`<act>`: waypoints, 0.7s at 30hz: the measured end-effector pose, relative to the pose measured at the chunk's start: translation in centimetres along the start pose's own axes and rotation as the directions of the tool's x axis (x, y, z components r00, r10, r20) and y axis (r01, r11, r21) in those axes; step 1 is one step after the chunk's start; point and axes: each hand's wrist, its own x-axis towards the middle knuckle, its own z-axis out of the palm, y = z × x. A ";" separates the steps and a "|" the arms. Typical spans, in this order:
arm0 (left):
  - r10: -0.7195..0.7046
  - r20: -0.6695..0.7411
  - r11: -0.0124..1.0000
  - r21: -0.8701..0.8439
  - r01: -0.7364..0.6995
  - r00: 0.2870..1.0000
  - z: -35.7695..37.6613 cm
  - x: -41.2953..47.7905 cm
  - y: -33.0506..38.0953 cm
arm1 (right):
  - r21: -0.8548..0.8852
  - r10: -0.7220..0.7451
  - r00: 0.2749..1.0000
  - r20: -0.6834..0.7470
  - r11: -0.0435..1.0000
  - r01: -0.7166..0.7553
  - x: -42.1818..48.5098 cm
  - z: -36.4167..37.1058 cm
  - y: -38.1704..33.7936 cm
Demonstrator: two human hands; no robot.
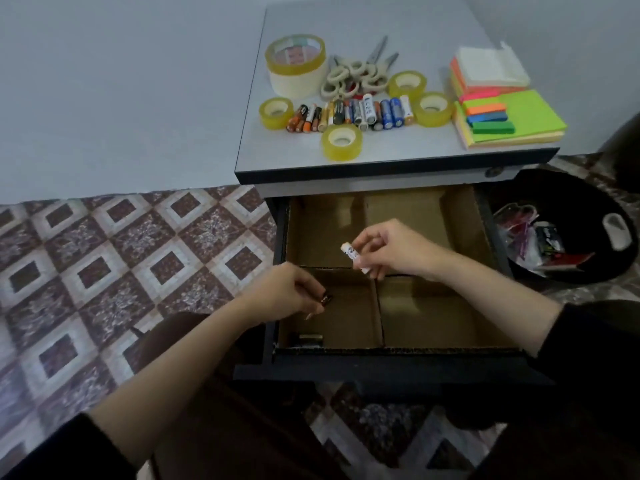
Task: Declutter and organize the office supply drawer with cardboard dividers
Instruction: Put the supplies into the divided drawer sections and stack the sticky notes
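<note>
The open drawer (391,356) is lined with cardboard dividers (378,306) that split it into several compartments. My left hand (287,289) hovers over the near-left compartment, pinching a dark battery (326,299). Another battery (310,338) lies at that compartment's front. My right hand (391,249) holds a white battery (353,257) tilted above the middle divider. On the cabinet top (398,154) lies a row of batteries (353,114), with tape rolls (341,142), scissors (356,76) and sticky notes (509,114).
A black bin (585,265) with wrappers and scraps stands to the right of the drawer. A large tape roll (296,64) sits at the cabinet's back left. Patterned floor tiles (121,254) lie to the left; a pale wall rises behind.
</note>
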 end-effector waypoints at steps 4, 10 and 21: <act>-0.020 0.190 0.962 0.271 -0.033 0.982 0.5 2.2 0.3 | -0.122 -0.049 0.998 0.032 0.991 0.052 1.7 0.3 0.5; -0.011 0.254 0.708 0.685 -0.172 0.967 2.5 4.6 0.4 | -0.099 -0.081 0.995 0.065 0.991 0.088 3.4 0.1 1.0; -0.047 0.333 0.636 0.737 -0.228 0.942 3.0 6.0 -0.5 | -0.035 -0.050 0.991 0.127 0.998 0.055 4.2 -0.2 1.5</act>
